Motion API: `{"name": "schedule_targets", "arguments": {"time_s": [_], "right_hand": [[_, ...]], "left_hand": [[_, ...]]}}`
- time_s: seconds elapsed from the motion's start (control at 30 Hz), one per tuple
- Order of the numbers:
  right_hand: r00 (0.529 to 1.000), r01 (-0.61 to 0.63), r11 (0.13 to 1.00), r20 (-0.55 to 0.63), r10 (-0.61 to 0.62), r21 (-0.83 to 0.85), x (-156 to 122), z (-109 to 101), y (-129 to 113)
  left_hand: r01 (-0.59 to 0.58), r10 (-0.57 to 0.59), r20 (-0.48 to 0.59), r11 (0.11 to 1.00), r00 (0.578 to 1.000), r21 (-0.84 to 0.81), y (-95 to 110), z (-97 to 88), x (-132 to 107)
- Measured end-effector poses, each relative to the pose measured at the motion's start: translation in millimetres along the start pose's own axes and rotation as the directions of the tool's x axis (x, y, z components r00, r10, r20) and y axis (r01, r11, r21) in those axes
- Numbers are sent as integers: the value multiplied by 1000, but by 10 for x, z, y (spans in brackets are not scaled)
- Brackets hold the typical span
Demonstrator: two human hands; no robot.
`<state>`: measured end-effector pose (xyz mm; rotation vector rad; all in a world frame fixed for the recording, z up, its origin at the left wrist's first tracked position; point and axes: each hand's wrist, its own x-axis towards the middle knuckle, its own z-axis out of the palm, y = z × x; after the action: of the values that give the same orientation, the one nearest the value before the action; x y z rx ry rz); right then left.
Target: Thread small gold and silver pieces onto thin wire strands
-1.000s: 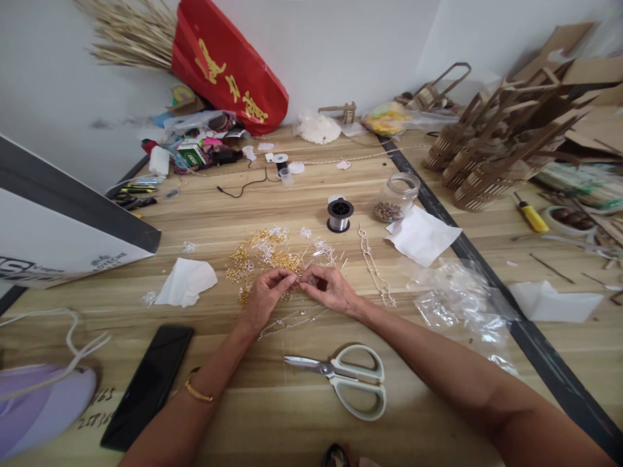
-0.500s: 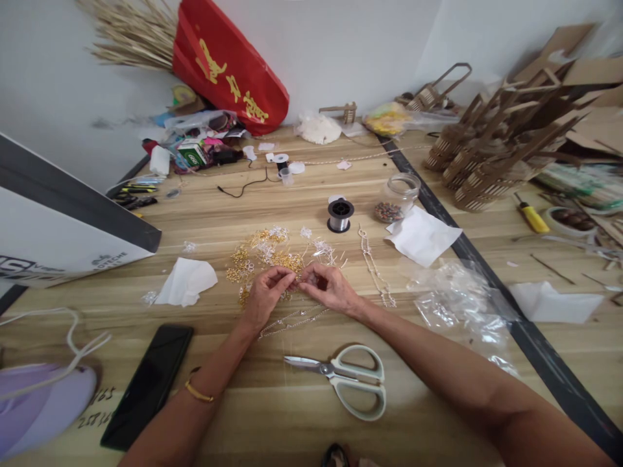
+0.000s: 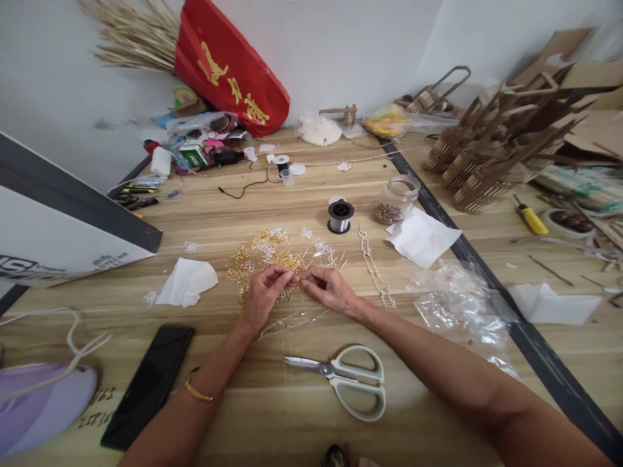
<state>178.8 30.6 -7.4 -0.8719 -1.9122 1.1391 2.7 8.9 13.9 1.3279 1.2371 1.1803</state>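
Observation:
My left hand (image 3: 267, 292) and my right hand (image 3: 328, 287) meet nearly fingertip to fingertip above a pile of small gold and silver jewelry findings (image 3: 265, 251). Both are closed in a pinch; whatever sits between the fingertips is too small to make out. Just below the hands lies a silver chain (image 3: 296, 319). Another silver chain (image 3: 374, 269) is stretched out to the right of my right hand. Scissors (image 3: 341, 376) with pale handles rest closer to me, blades pointing left. Beyond the pile stands a black spool of clear line or wire (image 3: 339, 216).
A glass jar of beads (image 3: 396, 198) stands at the back right beside white paper (image 3: 424, 237). Clear plastic bags (image 3: 457, 298) lie right of my right arm. A black phone (image 3: 148, 386) and white paper (image 3: 186, 283) are on the left. Brown woven ladles (image 3: 491, 168) crowd the far right.
The fingertips have shifted very slightly, with my right hand a touch farther right. Both hands stay pinched over the pile, and the items on the table look the same.

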Motion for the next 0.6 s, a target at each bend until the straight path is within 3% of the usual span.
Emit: {"name": "schedule_targets", "arguments": {"time_s": [0.23, 0.6], "right_hand": [[1000, 12, 1000, -4, -12, -13, -5, -1, 10], [1000, 14, 1000, 14, -14, -3, -3, -22, -39]], "left_hand": [[-37, 26, -152, 997, 988, -71, -66, -57, 50], [-80, 45, -256, 989, 966, -128, -89, -183, 106]]}}
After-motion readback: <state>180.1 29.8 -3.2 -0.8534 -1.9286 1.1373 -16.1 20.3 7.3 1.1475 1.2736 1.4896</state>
